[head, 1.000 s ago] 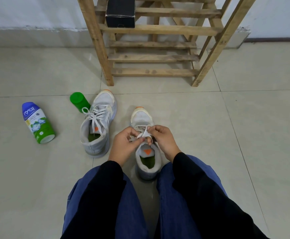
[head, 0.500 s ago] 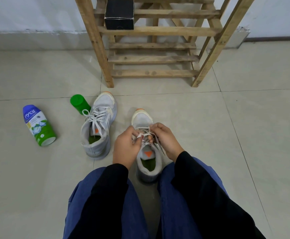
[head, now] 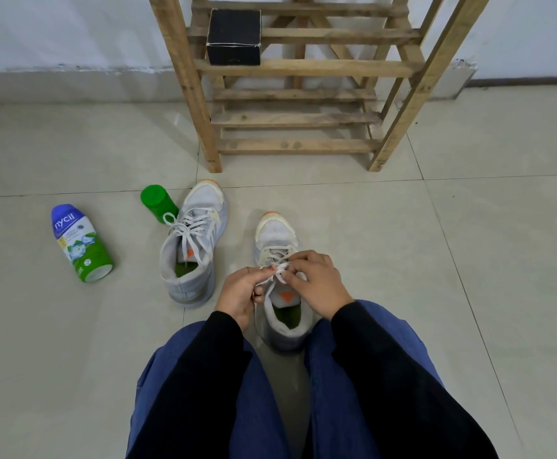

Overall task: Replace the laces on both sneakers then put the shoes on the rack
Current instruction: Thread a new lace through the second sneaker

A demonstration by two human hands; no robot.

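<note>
Two grey-white sneakers with orange toe tips stand on the tiled floor. The left sneaker (head: 193, 245) has white laces threaded, with loose ends lying over its tongue. The right sneaker (head: 278, 238) sits between my knees. Over its tongue my left hand (head: 239, 291) and my right hand (head: 318, 281) each pinch part of its white lace (head: 278, 270). The wooden shoe rack (head: 295, 119) stands against the wall just beyond the shoes.
A black box (head: 234, 36) rests on an upper shelf of the rack. A green-and-blue powder bottle (head: 78, 243) lies on its side at the left. A green cap (head: 156, 203) sits beside the left sneaker's toe. My blue-trousered legs fill the foreground.
Both hands have stayed on the right sneaker's lace, working it over the tongue; my right hand's fingers have spread a little. The view has shifted slightly.
</note>
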